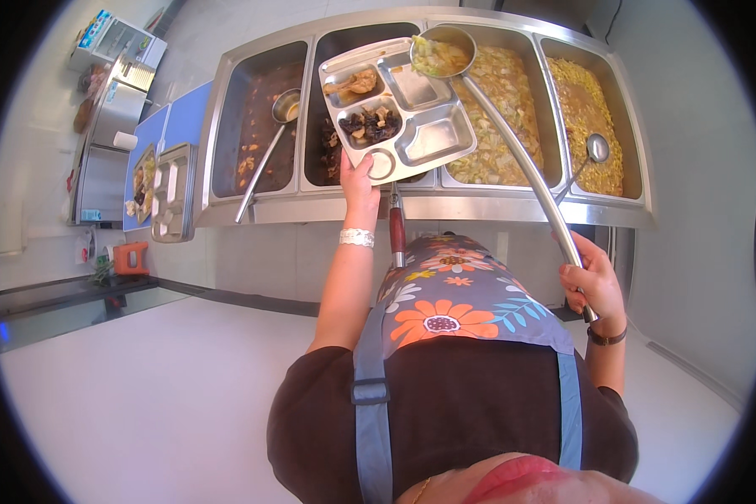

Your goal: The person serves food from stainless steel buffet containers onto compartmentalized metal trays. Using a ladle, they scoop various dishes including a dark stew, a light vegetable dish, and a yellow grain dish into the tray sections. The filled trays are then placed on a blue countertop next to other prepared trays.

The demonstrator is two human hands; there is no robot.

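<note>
My left hand grips the near edge of a steel compartment tray, held above the food wells. A chicken drumstick lies in one compartment, and a dark mixed dish fills the one beside it; the other compartments hold no food portion. My right hand is closed on the handle of a steel ladle. The ladle's bowl, full of cooked cabbage and broth, is at the tray's far right corner. Below the ladle, a deep well holds more cabbage stew.
A ladle rests in the brown stew at left, another in the yellow dish at right. A red-handled utensil sticks out towards me. Stacked trays and a filled tray stand at far left.
</note>
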